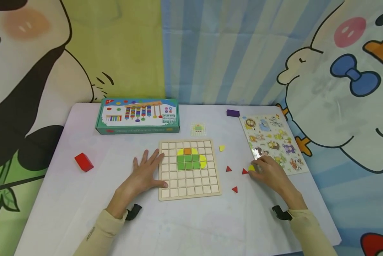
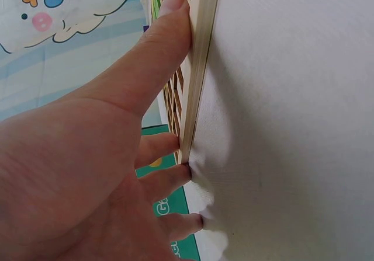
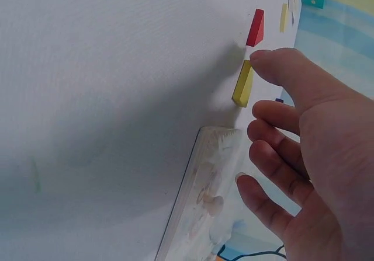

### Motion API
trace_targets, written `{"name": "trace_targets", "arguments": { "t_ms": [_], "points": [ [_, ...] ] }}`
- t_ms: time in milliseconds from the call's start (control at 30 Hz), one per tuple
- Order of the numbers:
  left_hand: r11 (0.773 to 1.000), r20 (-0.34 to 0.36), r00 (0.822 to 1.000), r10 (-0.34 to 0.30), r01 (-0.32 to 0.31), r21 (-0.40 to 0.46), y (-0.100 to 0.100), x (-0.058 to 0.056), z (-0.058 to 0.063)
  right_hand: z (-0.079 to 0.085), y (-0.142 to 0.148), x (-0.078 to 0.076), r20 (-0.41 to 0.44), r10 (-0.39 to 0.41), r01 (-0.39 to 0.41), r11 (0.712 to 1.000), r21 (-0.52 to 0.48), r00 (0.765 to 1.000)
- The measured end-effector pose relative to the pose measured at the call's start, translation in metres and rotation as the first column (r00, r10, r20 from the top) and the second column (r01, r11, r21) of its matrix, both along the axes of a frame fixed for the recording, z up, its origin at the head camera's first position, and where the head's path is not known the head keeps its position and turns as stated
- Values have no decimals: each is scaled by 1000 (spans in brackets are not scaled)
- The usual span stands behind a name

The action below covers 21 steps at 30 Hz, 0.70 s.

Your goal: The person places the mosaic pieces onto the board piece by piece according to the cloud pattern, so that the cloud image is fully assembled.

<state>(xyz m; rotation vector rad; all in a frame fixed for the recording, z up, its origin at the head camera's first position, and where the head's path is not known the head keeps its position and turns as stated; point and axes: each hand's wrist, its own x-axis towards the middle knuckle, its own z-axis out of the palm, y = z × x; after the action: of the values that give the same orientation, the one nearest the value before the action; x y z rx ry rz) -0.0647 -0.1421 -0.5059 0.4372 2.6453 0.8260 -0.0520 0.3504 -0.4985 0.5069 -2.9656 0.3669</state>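
A wooden grid board [image 1: 189,183] lies on the table, holding several green squares [image 1: 188,165], an orange square [image 1: 187,151] and several yellow rounded pieces [image 1: 203,164]. My left hand [image 1: 145,174] rests on its left edge with fingers spread; in the left wrist view the thumb [image 2: 166,33] lies over the frame. To the right of the board, my right hand [image 1: 269,172] is at a yellow rounded piece [image 3: 242,84] lying on the table. Its thumb tip [image 3: 266,59] is at one end of that piece, fingers loosely bent; contact is unclear. Red triangles [image 1: 235,189] lie nearby.
A small pattern card [image 1: 198,129] lies behind the board, and another yellow piece [image 1: 221,148] to its right. At the back left is a green game box [image 1: 137,117]. An animal picture board [image 1: 274,142], a purple block [image 1: 233,113] and a red block [image 1: 84,162] also lie here.
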Motion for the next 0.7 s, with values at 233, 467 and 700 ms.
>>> {"name": "trace_targets", "arguments": {
  "t_ms": [233,467,700],
  "points": [
    [1000,6,1000,0,0,-3,0,1,-2,-3,1,2,43,-1,2,1000,-12,999],
    [1000,5,1000,4,-3,-9,1,1,-1,-9,0,0,-25,23,-23,1000,10,999],
    [1000,6,1000,11,-11,-13,2,1,0,-12,1,1,-40,3,-2,1000,19,999]
  ]
}}
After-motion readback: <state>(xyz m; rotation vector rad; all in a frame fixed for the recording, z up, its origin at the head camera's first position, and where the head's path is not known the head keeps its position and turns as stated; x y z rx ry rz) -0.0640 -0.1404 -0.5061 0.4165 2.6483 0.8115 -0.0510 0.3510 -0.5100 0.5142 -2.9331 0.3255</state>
